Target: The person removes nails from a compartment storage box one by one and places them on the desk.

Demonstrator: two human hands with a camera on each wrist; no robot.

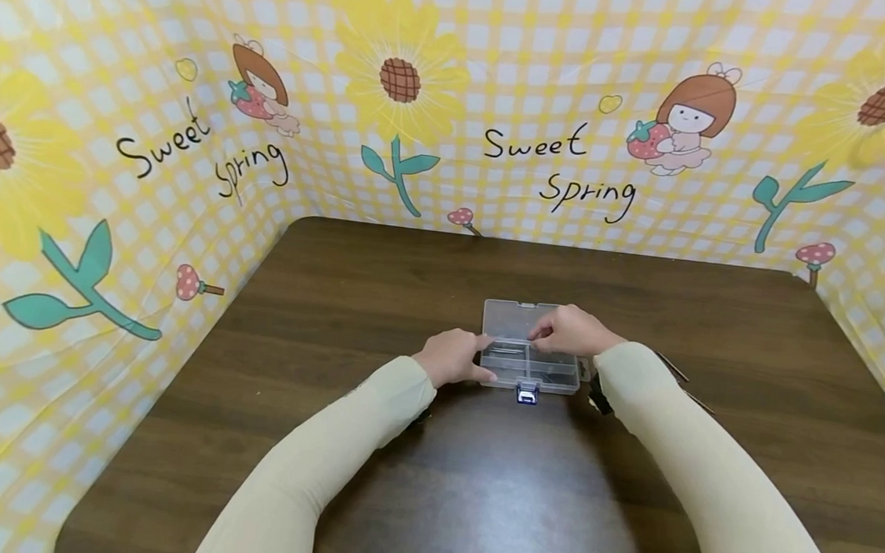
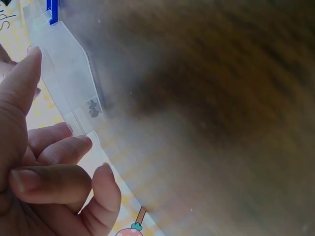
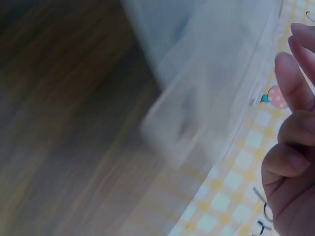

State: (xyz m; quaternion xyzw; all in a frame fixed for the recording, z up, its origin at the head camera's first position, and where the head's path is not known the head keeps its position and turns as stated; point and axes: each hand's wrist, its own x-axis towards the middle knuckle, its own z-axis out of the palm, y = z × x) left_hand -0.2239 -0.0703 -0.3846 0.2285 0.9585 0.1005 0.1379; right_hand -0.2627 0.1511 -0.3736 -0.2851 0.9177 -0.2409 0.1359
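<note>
A clear plastic compartment box (image 1: 529,386) lies on the table with its lid (image 1: 506,317) raised at the far side and a blue latch (image 1: 527,394) at the front. Thin metallic-looking pieces (image 1: 506,350) lie in its far left compartment. My left hand (image 1: 449,356) grips the box's left end, thumb at the near corner and fingers farther back. Above the far right compartment is my right hand (image 1: 571,329), fingers bent and pointing down and left. Whether anything sits between its fingertips is hidden. In the right wrist view, several of its fingers (image 3: 290,160) are curled.
Two thin dark sticks (image 1: 674,367) lie on the brown table (image 1: 382,282) right of the box, partly behind the right sleeve (image 1: 647,387). A yellow checked cloth (image 1: 439,59) with printed flowers stands around the table's back and sides.
</note>
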